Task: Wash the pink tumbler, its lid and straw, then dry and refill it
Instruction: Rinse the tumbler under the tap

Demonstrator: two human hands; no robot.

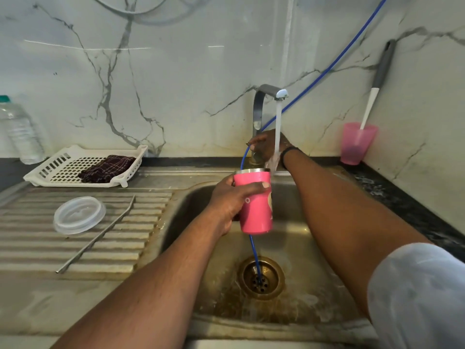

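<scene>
My left hand (pixel 230 201) grips the pink tumbler (pixel 255 205) upright over the steel sink (pixel 226 285), its steel rim just left of the water stream. Water runs from the tap (pixel 266 96) past the tumbler's right edge. My right hand (pixel 266 144) reaches behind the stream and is wrapped around the tap's base. The clear plastic lid (pixel 79 214) lies flat on the ribbed drainboard (pixel 50 250). Beside it the metal straw (pixel 97 241) lies diagonally across the ribs.
A white slotted tray (pixel 50 170) holding a dark checked cloth (pixel 107 168) sits at the back left, next to a plastic bottle (pixel 20 132). A thin blue hose (pixel 327 68) runs from the wall into the drain (pixel 261 278). A pink cup (pixel 357 143) with a brush stands right.
</scene>
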